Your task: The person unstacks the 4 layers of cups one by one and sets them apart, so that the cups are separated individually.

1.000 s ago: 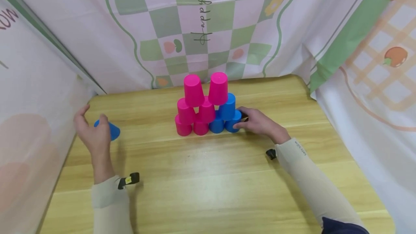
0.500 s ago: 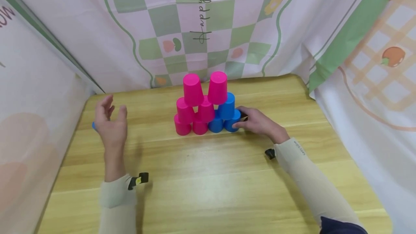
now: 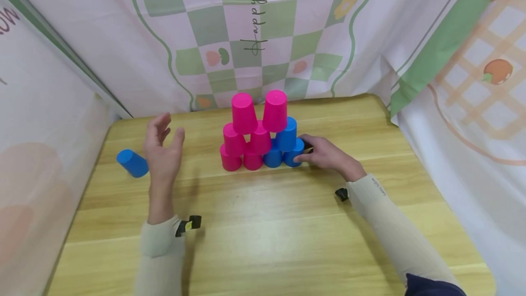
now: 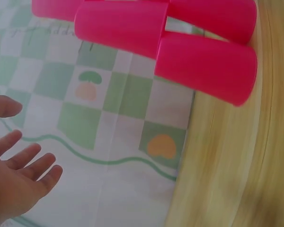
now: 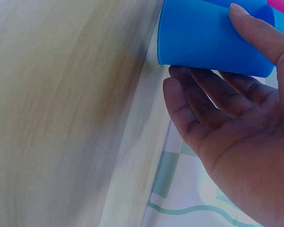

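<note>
The right grip (image 3: 326,153) is clamped on the end cup (image 3: 291,153), a blue one at the right end of the stack's bottom row; in the right wrist view its thumb (image 5: 260,33) lies across one side while the fingertips go out of sight behind the other. It has stayed there over the last second, and the stack has kept its shape, so this grip seems to be steadying it. The left grip (image 3: 164,154) is apart, thumb and fingers spread, and touches nothing that shows. It has moved rightward past the lone cup (image 3: 133,163), also blue, and hangs between that cup and the stack. The lone cup is back in full view on the table (image 3: 255,241) at the left, in much the same spot, so by my judgement it is not being carried and the left grip is free.

Outward from the end cup, its blue neighbour (image 3: 272,156) and two pink cups fill the bottom row. Above stand two pink cups and a blue cup (image 3: 287,134); on top are a left pink cup (image 3: 244,114) and a right pink cup (image 3: 275,111), with a gap between them. Whether the lone cup is upright or tilted, I cannot tell. Behind hangs a checked cloth (image 3: 246,26).
</note>
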A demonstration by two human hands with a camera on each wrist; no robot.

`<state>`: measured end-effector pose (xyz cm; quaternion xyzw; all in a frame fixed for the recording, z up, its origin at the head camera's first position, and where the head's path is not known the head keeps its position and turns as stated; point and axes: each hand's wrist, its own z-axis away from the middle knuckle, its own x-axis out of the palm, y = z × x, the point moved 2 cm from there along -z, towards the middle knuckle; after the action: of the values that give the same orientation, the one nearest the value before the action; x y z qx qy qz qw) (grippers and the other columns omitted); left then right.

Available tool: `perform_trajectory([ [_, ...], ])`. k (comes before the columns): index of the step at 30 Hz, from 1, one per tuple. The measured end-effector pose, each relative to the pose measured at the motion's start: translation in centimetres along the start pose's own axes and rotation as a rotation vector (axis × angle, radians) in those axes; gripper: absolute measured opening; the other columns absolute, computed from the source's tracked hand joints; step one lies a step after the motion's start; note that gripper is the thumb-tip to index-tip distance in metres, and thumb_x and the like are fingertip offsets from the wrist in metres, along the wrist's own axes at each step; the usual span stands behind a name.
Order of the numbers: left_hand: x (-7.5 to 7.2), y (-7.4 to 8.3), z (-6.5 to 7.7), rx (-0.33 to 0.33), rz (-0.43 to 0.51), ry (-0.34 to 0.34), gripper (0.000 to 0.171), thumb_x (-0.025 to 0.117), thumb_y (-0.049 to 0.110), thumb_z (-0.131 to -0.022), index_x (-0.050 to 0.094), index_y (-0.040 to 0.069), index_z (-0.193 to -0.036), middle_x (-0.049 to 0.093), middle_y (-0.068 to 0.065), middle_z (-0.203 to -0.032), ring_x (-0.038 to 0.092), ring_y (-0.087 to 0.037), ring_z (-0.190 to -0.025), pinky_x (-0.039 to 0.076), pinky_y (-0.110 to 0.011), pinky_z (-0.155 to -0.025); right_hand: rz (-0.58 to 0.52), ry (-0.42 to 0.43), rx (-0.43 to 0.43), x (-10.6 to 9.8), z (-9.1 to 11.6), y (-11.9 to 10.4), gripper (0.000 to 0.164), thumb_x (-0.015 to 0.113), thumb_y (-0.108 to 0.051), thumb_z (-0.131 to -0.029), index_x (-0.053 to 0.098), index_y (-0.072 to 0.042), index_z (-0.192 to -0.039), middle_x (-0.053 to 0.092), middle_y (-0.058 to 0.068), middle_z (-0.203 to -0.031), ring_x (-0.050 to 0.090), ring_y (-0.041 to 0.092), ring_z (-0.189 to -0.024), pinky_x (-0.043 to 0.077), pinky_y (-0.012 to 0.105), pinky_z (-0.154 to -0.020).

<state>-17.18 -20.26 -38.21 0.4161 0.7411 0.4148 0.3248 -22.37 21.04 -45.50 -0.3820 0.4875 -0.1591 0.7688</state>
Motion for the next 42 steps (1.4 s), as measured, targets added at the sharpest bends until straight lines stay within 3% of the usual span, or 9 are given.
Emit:
perform_trajectory([
  [13, 2.6, 1.2, 0.0, 0.025, 0.053, -0.097, 0.043, 0.07, 0.008, -0.1, 0.058, 0.001, -0.141, 0.064, -0.007, -0.139, 0.058, -0.021, -0.136, 0.047, -0.046, -0.117, 0.015, 0.012, -0.013, 0.0, -0.1, 0.5, 0.051, 0.078, -0.036, -0.096, 0.058, -0.013, -0.138, 0.069, 0.01, -0.127, 0.064, 0.031, -0.112, 0.058, 0.049, -0.097],
  [22, 5.6, 2.7, 0.6, 0.064, 0.077, -0.231, 0.05, 0.065, 0.023, -0.105, 0.053, 0.004, -0.15, 0.06, -0.007, -0.148, 0.054, -0.025, -0.14, 0.043, -0.043, -0.12, 0.006, 0.005, -0.013, -0.1, -0.1, 0.5, 0.052, 0.077, -0.035, -0.097, 0.057, -0.013, -0.139, 0.068, 0.011, -0.129, 0.064, 0.031, -0.115, 0.057, 0.052, -0.101],
  [30, 8.2, 3.5, 1.0, 0.116, 0.158, -0.319, 0.061, 0.074, 0.017, -0.098, 0.048, 0.006, -0.153, 0.057, -0.008, -0.149, 0.053, -0.018, -0.139, 0.042, -0.044, -0.121, 0.001, 0.007, -0.015, -0.1, 0.0, 0.6, 0.052, 0.077, -0.035, -0.097, 0.058, -0.013, -0.139, 0.068, 0.011, -0.13, 0.064, 0.032, -0.115, 0.057, 0.052, -0.101],
  [37, 10.0, 4.2, 0.9, 0.073, 0.099, -0.352, 0.07, 0.081, 0.025, -0.094, 0.047, 0.017, -0.154, 0.056, -0.002, -0.149, 0.053, -0.016, -0.138, 0.048, -0.046, -0.117, -0.004, 0.012, -0.018, 0.0, 0.1, 0.5, 0.05, 0.077, -0.034, -0.097, 0.058, -0.014, -0.138, 0.069, 0.011, -0.129, 0.064, 0.032, -0.115, 0.057, 0.052, -0.101],
  [42, 10.8, 4.3, 0.9, 0.058, 0.1, -0.394, 0.075, 0.083, 0.026, -0.092, 0.044, 0.021, -0.156, 0.057, 0.0, -0.148, 0.056, -0.016, -0.135, 0.058, -0.045, -0.105, 0.002, 0.014, -0.013, 0.0, 0.0, 0.6, 0.051, 0.077, -0.036, -0.097, 0.058, -0.014, -0.139, 0.068, 0.011, -0.13, 0.064, 0.032, -0.116, 0.057, 0.052, -0.101],
])
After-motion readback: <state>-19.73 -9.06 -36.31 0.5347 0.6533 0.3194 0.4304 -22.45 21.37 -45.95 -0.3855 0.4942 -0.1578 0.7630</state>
